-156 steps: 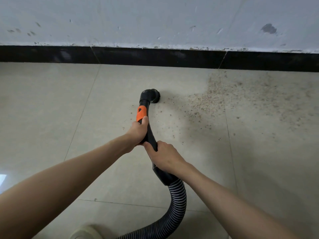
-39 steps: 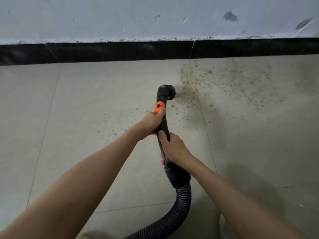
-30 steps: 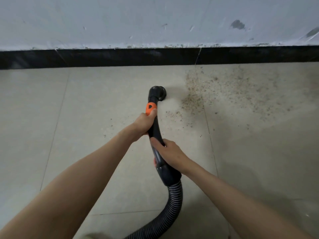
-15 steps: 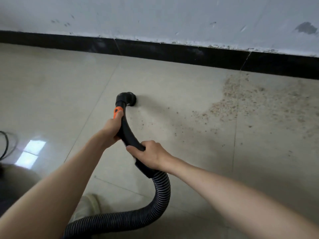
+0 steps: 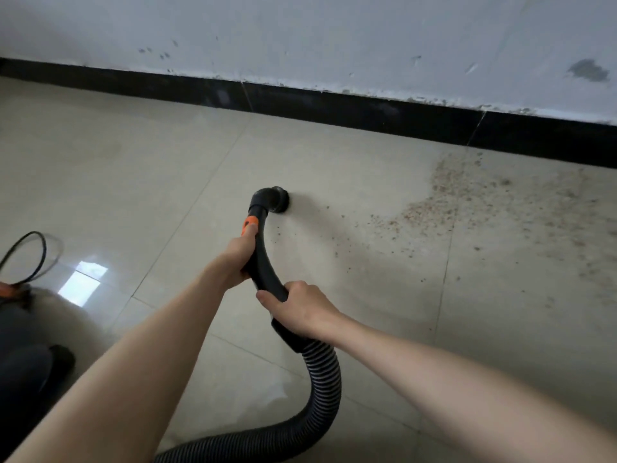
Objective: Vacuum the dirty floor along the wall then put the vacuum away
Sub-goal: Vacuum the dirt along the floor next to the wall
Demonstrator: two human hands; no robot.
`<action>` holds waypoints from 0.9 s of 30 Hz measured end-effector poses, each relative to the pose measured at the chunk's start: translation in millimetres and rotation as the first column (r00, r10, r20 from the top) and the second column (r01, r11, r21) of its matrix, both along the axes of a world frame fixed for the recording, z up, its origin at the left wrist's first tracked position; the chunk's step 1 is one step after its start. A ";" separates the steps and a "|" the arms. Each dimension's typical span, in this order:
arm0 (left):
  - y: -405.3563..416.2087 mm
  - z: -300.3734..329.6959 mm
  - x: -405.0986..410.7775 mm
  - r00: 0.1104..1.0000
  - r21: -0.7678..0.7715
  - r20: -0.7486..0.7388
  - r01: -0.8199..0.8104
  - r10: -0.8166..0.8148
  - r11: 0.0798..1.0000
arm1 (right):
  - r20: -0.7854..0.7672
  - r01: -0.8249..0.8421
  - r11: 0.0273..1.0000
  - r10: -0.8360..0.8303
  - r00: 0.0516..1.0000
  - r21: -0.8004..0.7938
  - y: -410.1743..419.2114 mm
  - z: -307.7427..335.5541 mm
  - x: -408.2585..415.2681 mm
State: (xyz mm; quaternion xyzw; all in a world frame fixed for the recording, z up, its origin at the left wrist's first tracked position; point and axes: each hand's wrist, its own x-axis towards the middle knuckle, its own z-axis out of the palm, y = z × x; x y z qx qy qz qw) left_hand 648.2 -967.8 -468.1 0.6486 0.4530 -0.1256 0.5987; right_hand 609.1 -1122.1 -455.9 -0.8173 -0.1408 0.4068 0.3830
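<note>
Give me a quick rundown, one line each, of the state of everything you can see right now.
Left hand: grips the wand.
Right hand: grips the wand lower down.
Wand: curved, held by both hands.
Nozzle: down on the floor, left of the dirt.
Hose: bent, trailing toward the lower left.
Dirt patch: not yet vacuumed, beside the baseboard.
Cord: looped on the floor.

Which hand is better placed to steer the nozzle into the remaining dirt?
Probably the left hand: it grips the wand nearest the nozzle. The right hand holds farther back by the hose. The dirt lies rightward.
</note>
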 end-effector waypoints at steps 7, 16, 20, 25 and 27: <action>-34.1 -16.6 6.9 0.988 0.001 0.034 0.154 -0.154 0.988 | -0.012 0.162 0.987 -0.162 0.987 0.003 -31.4 -7.1 -19.5; -74.4 -18.3 6.2 0.937 0.024 0.058 0.344 -0.344 0.939 | -0.006 0.335 0.941 -0.336 0.942 -0.052 -54.9 -10.7 -39.8; -97.4 -14.2 8.8 0.896 0.027 0.058 0.440 -0.441 0.898 | 0.040 0.443 0.894 -0.441 0.897 -0.067 -65.1 -11.7 -51.3; -118.7 -11.8 13.8 0.855 0.036 0.041 0.516 -0.517 0.856 | 0.088 0.543 0.838 -0.537 0.839 -0.051 -73.8 -9.6 -55.6; -121.8 -10.3 15.0 0.846 0.041 0.035 0.531 -0.533 0.846 | 0.096 0.550 0.834 -0.545 0.833 -0.042 -74.1 -10.1 -55.1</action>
